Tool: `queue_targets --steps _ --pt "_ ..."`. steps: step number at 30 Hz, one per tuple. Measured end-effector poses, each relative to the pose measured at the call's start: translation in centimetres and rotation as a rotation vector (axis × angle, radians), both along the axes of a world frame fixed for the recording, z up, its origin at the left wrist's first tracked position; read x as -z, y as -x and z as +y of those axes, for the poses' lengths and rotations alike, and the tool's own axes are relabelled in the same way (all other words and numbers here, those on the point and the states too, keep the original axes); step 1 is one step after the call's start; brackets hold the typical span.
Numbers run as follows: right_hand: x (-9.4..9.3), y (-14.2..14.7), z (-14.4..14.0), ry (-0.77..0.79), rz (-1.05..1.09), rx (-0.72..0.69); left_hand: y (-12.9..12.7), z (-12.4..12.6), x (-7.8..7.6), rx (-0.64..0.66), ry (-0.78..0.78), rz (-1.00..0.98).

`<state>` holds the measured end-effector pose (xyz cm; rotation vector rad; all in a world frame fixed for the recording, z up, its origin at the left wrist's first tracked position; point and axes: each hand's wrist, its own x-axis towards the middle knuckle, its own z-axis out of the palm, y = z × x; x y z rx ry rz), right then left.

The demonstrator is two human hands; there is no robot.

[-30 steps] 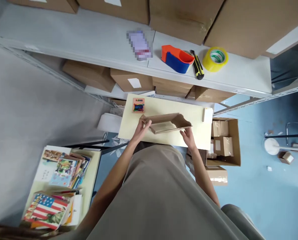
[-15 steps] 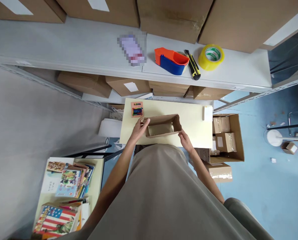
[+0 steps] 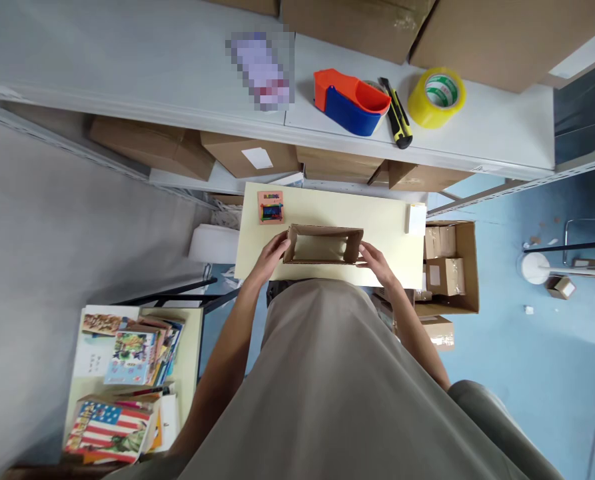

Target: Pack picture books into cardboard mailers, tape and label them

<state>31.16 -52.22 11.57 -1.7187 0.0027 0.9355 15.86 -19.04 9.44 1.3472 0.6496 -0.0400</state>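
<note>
A small cardboard box [image 3: 353, 247] with an open top is held level over the pale yellow table [image 3: 392, 263]. Pale surface shows through its middle; whether that is its bottom or the tabletop, I cannot tell. My left hand [image 3: 271, 256] grips the left end, fingers against the outer wall. At the opposite end my right hand [image 3: 377, 264] has its fingers on the right wall near the front corner. A small pink card or booklet [image 3: 270, 208] with a dark picture lies at the table's back left. Some white paper slips [image 3: 416, 219] lie at the back right.
A grey shelf [image 3: 177, 87] beyond the table carries an orange-and-blue tape dispenser [image 3: 350, 103], a box cutter [image 3: 396, 115], yellow tape [image 3: 436, 99] and a blurred-out item [image 3: 261, 70]. A large carton [image 3: 470, 267] of small boxes stands right. Books [image 3: 112, 430] cover a left side table.
The box has turned from slightly slanted to nearly square with the table. My right hand has shifted up along its right end. The whole view has moved a little.
</note>
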Motion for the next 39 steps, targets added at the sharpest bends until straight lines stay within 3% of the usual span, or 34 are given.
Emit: queue_targets --steps 6,18,25,34,39 --pt "-0.4 -1.4 0.3 0.036 -0.004 -0.005 -0.3 0.0 0.6 0.063 0.0 -0.023" --pt "-0.3 -3.5 1.8 0.11 0.009 -0.06 -2.6 -0.1 2.7 0.125 -0.347 0.062" --pt "-0.8 -4.8 1.0 -0.081 -0.001 -0.089 -2.2 0.2 1.7 0.141 -0.269 0.037" --pt "0.7 -4.5 1.7 0.048 0.042 -0.137 -2.8 0.0 3.3 0.115 -0.39 0.022" --pt "1.5 -4.9 2.5 0.157 -0.038 -0.192 -3.1 0.3 3.0 0.14 -0.373 0.033"
